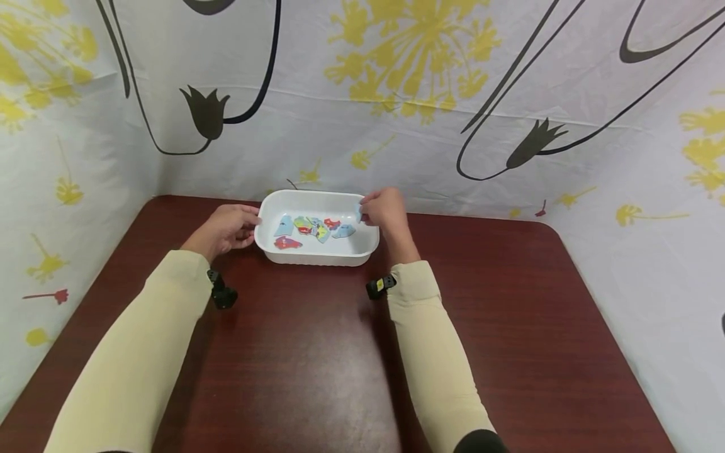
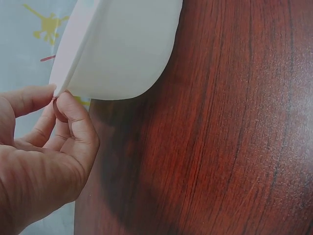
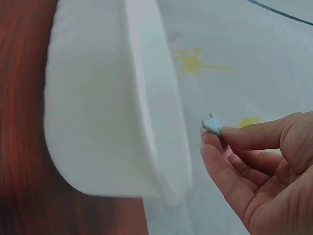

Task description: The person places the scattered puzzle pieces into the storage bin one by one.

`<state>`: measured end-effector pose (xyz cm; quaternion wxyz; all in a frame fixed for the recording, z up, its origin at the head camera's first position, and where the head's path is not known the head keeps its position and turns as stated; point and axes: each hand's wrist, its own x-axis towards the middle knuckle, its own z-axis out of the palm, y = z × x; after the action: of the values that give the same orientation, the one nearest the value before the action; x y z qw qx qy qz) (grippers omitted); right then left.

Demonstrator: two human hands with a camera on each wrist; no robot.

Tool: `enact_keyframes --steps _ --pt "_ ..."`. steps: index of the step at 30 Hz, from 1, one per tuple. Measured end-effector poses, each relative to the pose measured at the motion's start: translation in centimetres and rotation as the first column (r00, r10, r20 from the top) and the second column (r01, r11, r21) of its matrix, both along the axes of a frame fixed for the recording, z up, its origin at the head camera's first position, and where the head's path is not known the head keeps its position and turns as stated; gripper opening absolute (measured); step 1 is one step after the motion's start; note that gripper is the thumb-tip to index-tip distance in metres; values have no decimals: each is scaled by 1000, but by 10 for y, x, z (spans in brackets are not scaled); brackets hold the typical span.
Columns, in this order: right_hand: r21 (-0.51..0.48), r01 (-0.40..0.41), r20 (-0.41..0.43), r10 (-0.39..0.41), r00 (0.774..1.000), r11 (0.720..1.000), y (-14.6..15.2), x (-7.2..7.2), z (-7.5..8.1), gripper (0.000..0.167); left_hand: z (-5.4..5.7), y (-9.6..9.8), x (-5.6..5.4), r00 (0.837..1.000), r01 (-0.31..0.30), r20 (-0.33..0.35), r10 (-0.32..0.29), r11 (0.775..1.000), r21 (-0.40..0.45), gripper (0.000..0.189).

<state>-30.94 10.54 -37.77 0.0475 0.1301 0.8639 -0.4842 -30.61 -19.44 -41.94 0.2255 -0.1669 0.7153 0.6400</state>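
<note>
A white plastic tray (image 1: 317,259) stands near the table's back edge, with several flat printed pieces in it, light blue, red and yellow-green. My left hand (image 1: 231,228) pinches the tray's left rim between thumb and forefinger, as the left wrist view shows at the rim (image 2: 73,61). Over the tray's right end, my right hand (image 1: 387,211) pinches a small light blue piece (image 3: 212,126) between thumb and fingertips. In the tray, a red and purple piece (image 1: 287,243) lies at the front left, and a pale blue piece (image 1: 343,231) lies toward the right.
The dark red-brown wooden table (image 1: 294,352) spreads in front of the tray and to both sides. A white cloth (image 1: 317,132) with yellow and dark flower prints hangs close behind the table and along its sides.
</note>
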Motion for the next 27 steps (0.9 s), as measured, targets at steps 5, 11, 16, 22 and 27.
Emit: enact_keyframes --steps 5,11,16,22,27 --pt "63 -77 44 74 996 995 -18 -10 -9 16 -1 -1 0 1000 -7 7 7 1000 -10 40" --pt "68 -131 109 123 986 989 -34 -16 -21 15 -1 -1 -1 1000 -1 -4 1 1000 -28 41" --pt "204 -198 175 163 971 959 -47 -18 -32 11 0 0 -1 1000 -6 -10 6 1000 -24 40" --pt "313 -287 207 230 951 905 -61 -15 -42 11 0 0 0 1000 -8 -13 8 1000 -24 40" --pt "362 -319 203 260 944 876 -73 -11 -45 17 -1 0 1 1000 -8 -12 7 1000 -20 39"
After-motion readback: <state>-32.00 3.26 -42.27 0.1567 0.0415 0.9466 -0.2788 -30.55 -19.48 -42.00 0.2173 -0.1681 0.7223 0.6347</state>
